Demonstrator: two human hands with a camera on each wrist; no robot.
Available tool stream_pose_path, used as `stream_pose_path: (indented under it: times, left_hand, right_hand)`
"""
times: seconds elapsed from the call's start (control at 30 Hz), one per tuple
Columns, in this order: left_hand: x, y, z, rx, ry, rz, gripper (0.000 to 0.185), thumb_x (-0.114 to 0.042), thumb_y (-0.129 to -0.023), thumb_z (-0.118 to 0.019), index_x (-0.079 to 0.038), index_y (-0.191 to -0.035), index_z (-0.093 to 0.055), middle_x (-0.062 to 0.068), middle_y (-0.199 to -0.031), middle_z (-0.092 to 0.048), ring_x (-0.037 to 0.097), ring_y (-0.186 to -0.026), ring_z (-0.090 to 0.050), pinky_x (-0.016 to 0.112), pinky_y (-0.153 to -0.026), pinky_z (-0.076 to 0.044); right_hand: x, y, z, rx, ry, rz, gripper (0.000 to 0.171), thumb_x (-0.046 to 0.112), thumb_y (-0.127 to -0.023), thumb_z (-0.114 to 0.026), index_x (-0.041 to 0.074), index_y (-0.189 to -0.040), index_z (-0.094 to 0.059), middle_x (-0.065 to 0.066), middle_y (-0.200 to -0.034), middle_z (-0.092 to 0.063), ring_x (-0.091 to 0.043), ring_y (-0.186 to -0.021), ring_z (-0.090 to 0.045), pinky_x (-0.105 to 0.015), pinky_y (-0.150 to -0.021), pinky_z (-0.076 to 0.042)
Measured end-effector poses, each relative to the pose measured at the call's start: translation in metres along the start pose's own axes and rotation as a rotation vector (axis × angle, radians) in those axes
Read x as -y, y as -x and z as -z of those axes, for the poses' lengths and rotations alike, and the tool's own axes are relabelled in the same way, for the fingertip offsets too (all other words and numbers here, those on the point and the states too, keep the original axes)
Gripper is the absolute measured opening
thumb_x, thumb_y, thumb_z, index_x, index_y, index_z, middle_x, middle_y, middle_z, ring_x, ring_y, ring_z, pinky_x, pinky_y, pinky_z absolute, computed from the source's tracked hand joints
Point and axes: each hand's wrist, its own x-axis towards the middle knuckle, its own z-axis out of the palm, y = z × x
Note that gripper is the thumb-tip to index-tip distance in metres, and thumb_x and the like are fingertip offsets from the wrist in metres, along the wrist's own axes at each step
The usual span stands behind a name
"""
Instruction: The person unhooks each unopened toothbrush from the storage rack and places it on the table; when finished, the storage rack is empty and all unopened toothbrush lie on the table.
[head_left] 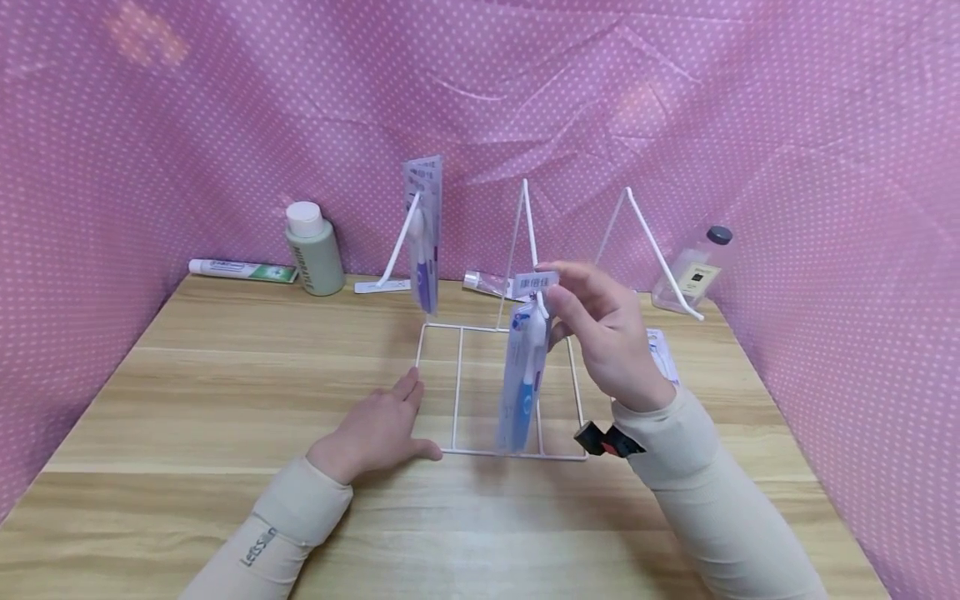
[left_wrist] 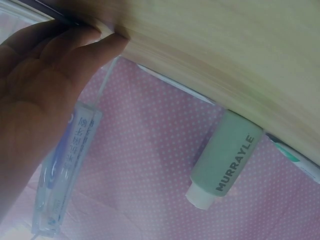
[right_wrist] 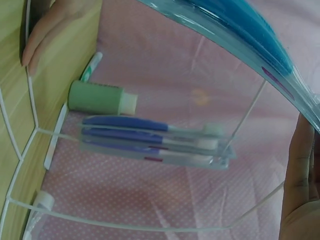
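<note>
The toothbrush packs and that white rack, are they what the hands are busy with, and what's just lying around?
In use: white wire rack, blue toothbrush pack pinched by the right hand, purple toothbrush pack already hanging, left hand steadying the rack.

Lying about: green bottle, toothpaste tube, clear bottle.

Beige long sleeves, left lettered "LetsSlim"; black-red device at right wrist.

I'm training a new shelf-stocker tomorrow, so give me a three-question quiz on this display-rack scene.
1. True or false: the right hand pinches the blue toothbrush pack at the middle hook.
2. What does the left hand rest on?
A. the green bottle
B. the table beside the rack base
C. the purple pack
3. Fill in: the purple toothbrush pack hangs on the ____ hook.

Key: 1 true; 2 B; 3 left
</note>
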Motion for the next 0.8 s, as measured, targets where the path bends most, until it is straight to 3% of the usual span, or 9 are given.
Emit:
stream_pose_path:
  times: [0.13, 0.3, 0.6, 0.8]
  left_hand:
    - [0.001, 0.000, 0.000, -0.003, -0.001, 0.001, 0.107, -0.060, -0.086, -0.081, 0.014, -0.153, -0.044, 0.032, -0.168, -0.031, 0.046, -0.148, -0.048, 0.061, -0.118, -0.044]
    - [0.000, 0.000, 0.000, -0.002, 0.011, -0.004, 0.106, -0.059, -0.087, -0.081, 0.014, -0.154, -0.043, 0.032, -0.168, -0.031, 0.046, -0.150, -0.045, 0.061, -0.118, -0.044]
    - [0.001, 0.001, 0.000, 0.004, 0.014, 0.004, 0.107, -0.059, -0.087, -0.081, 0.014, -0.155, -0.042, 0.031, -0.170, -0.028, 0.046, -0.151, -0.043, 0.062, -0.118, -0.044]
    - [0.001, 0.001, -0.001, -0.004, 0.006, -0.003, 0.107, -0.059, -0.087, -0.081, 0.014, -0.154, -0.042, 0.031, -0.169, -0.029, 0.046, -0.149, -0.045, 0.062, -0.118, -0.044]
  right_hand:
    - [0.007, 0.005, -0.001, 0.025, 0.012, 0.020, 0.037, -0.002, -0.106, -0.057, 0.023, -0.128, -0.074, 0.003, -0.093, -0.076, -0.010, -0.072, -0.069, -0.028, -0.058, -0.061]
    - [0.017, 0.011, -0.003, 0.055, 0.001, 0.056, 0.032, 0.003, -0.107, -0.059, 0.022, -0.127, -0.074, 0.004, -0.095, -0.076, -0.008, -0.071, -0.069, -0.025, -0.061, -0.061]
    - [0.030, 0.019, -0.006, 0.049, -0.025, 0.092, 0.031, -0.003, -0.105, -0.059, 0.013, -0.126, -0.075, 0.004, -0.092, -0.076, -0.005, -0.071, -0.068, -0.022, -0.064, -0.060]
    - [0.031, 0.033, 0.011, 0.098, -0.002, 0.116, 0.027, -0.002, -0.106, -0.056, 0.004, -0.128, -0.072, 0.003, -0.102, -0.079, -0.004, -0.074, -0.070, -0.021, -0.063, -0.059]
